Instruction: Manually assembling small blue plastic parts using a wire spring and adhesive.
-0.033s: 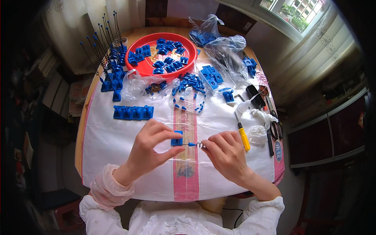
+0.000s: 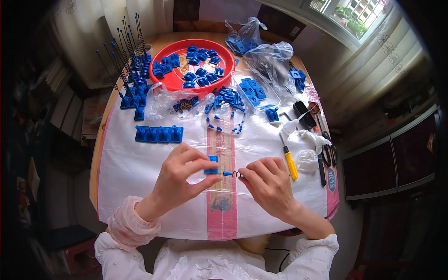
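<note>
My right hand point(image 2: 268, 181) pinches a dark coiled spring point(image 2: 236, 174) between thumb and fingertips. A blue cone-shaped tip point(image 2: 227, 173) sits on the spring's left end, and a thin dark rod point(image 2: 213, 174) runs out of it to the left. My left hand point(image 2: 189, 171) has its thumb and forefinger spread above and below the rod, with a gap between them. Behind those fingers a small blue plastic part point(image 2: 212, 163) lies on the cloth, partly hidden. A row of blue plastic clips point(image 2: 159, 134) lies beyond my left hand.
Blue parts fill a red round tray point(image 2: 230, 70). Springs with ball tips stand in blue bases point(image 2: 134, 99) at the far left. Small blue caps point(image 2: 211, 126) lie mid-table. At right are a yellow-handled screwdriver point(image 2: 291, 163), scissors point(image 2: 329, 154), crumpled white tissue point(image 2: 308, 161) and a clear box point(image 2: 275, 100).
My left thumb and forefinger have come slightly closer together around the rod. The cone tip and rod have shifted a little downward in the picture.
</note>
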Demonstrator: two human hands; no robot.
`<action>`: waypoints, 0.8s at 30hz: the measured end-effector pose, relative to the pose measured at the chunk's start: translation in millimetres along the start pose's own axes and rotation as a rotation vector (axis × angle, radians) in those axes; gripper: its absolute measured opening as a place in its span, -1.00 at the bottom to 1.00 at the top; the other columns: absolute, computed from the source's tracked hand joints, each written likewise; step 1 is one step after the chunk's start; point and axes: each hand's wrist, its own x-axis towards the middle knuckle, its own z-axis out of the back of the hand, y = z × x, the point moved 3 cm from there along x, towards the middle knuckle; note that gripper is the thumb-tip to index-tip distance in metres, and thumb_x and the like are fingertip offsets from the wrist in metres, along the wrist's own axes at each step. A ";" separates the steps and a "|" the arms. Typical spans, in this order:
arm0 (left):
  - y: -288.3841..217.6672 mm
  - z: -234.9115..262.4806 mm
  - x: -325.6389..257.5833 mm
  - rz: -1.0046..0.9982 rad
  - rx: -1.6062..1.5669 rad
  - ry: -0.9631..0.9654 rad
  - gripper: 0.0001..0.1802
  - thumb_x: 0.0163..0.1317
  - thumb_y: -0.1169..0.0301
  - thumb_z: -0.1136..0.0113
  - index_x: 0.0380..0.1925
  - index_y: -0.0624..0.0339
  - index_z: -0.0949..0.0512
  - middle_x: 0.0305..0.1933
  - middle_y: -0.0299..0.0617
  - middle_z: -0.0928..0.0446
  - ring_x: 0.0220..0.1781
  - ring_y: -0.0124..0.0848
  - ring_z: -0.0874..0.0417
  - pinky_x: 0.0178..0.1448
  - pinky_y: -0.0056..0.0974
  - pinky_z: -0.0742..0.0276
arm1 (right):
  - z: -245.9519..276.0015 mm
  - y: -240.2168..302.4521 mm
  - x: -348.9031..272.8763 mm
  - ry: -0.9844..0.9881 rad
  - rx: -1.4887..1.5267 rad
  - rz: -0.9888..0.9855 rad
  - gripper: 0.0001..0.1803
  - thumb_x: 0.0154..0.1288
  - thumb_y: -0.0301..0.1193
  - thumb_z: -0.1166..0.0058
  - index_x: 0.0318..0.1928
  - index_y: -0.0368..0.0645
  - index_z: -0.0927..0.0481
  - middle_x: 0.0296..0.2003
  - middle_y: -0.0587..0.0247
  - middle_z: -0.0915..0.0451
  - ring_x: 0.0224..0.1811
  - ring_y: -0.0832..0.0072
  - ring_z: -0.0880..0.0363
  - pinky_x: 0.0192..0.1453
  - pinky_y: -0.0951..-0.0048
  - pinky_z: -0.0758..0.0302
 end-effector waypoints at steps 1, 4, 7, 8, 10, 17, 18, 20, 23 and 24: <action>-0.8 -1.7 -2.3 -0.015 0.034 0.034 -0.78 0.04 0.44 -0.63 -0.29 0.07 -0.79 -0.30 -0.29 -0.68 -0.22 -0.35 -0.59 -0.14 -0.23 -0.45 | -1.1 1.6 -0.5 0.017 -0.007 0.011 -0.74 0.21 -0.46 -0.32 -0.07 -0.19 -0.68 -0.25 0.33 -0.60 -0.12 0.42 -0.60 0.07 0.31 -0.45; -1.0 -7.0 -4.2 0.019 0.021 0.059 -0.86 0.08 0.50 -0.58 -0.36 0.10 -0.79 -0.34 -0.31 -0.68 -0.24 -0.33 -0.59 -0.12 -0.24 -0.45 | -1.9 2.3 1.9 0.016 -0.014 0.012 -0.74 0.22 -0.44 -0.32 -0.07 -0.18 -0.68 -0.23 0.32 -0.61 -0.11 0.41 -0.59 0.08 0.29 -0.43; 4.8 -7.5 -7.3 0.148 -0.151 0.038 -0.90 0.16 0.55 -0.52 -0.31 0.15 -0.80 -0.33 -0.25 -0.68 -0.24 -0.38 -0.60 -0.10 -0.29 -0.44 | 5.5 5.9 12.8 -0.154 -0.024 -0.014 -0.75 0.16 -0.50 -0.39 -0.13 -0.17 -0.70 -0.23 0.31 -0.61 -0.17 0.38 -0.59 -0.04 0.33 -0.45; 7.7 -7.9 -9.8 0.235 -0.255 0.029 -0.92 0.20 0.55 -0.49 -0.29 0.18 -0.80 -0.33 -0.23 -0.69 -0.24 -0.41 -0.61 -0.09 -0.32 -0.44 | 6.6 6.8 9.7 -0.206 0.042 -0.035 -0.75 0.13 -0.54 -0.41 -0.15 -0.17 -0.71 -0.26 0.30 -0.61 -0.21 0.36 -0.59 -0.11 0.34 -0.45; 12.0 -9.0 -14.6 0.369 -0.424 0.005 -0.94 0.27 0.56 -0.43 -0.27 0.23 -0.80 -0.30 -0.20 -0.70 -0.22 -0.46 -0.61 -0.06 -0.35 -0.44 | 6.0 11.0 -5.5 -0.308 0.176 -0.077 -0.74 0.07 -0.60 -0.45 -0.19 -0.18 -0.72 -0.32 0.28 -0.62 -0.28 0.34 -0.58 -0.23 0.37 -0.45; 15.9 -29.1 -27.6 0.513 -0.725 -0.028 -0.91 0.35 0.48 -0.39 -0.25 0.27 -0.80 -0.30 -0.30 -0.68 -0.26 -0.59 -0.52 -0.14 -0.41 -0.41 | -46.0 7.4 -13.1 -0.106 1.416 -0.826 -0.73 0.47 -0.58 -0.25 0.13 -0.36 -0.71 -0.16 0.23 -0.77 -0.17 0.59 -0.71 -0.08 0.54 -0.63; 16.0 -30.7 -29.0 0.519 -0.730 -0.019 -0.91 0.36 0.48 -0.39 -0.25 0.27 -0.80 -0.29 -0.30 -0.69 -0.25 -0.60 -0.52 -0.14 -0.41 -0.41 | -46.9 6.3 -12.2 -0.100 1.435 -0.800 -0.73 0.47 -0.57 -0.25 0.13 -0.37 -0.71 -0.16 0.21 -0.77 -0.18 0.59 -0.70 -0.10 0.53 -0.62; 16.4 -32.3 -30.1 0.529 -0.751 -0.006 -0.90 0.37 0.48 -0.37 -0.24 0.27 -0.79 -0.28 -0.30 -0.69 -0.25 -0.60 -0.52 -0.13 -0.41 -0.41 | -51.2 2.9 -11.8 -0.087 1.475 -0.744 -0.72 0.48 -0.57 -0.25 0.13 -0.38 -0.69 -0.17 0.18 -0.77 -0.20 0.58 -0.69 -0.12 0.52 -0.61; 16.1 -30.2 -28.6 0.536 -0.755 0.014 -0.89 0.38 0.47 -0.36 -0.22 0.26 -0.79 -0.27 -0.30 -0.69 -0.25 -0.61 -0.52 -0.12 -0.43 -0.41 | -55.6 -1.4 -9.0 -0.064 1.492 -0.752 -0.77 0.49 -0.57 -0.23 0.08 -0.39 -0.70 -0.19 0.19 -0.76 -0.22 0.58 -0.65 -0.17 0.51 -0.57; 16.0 -29.2 -27.6 0.537 -0.753 0.021 -0.89 0.39 0.47 -0.36 -0.21 0.26 -0.79 -0.27 -0.31 -0.70 -0.25 -0.61 -0.52 -0.12 -0.43 -0.41 | -56.0 -2.2 -6.8 -0.078 1.479 -0.743 -0.78 0.50 -0.54 -0.24 0.08 -0.36 -0.71 -0.19 0.23 -0.76 -0.22 0.62 -0.65 -0.16 0.54 -0.57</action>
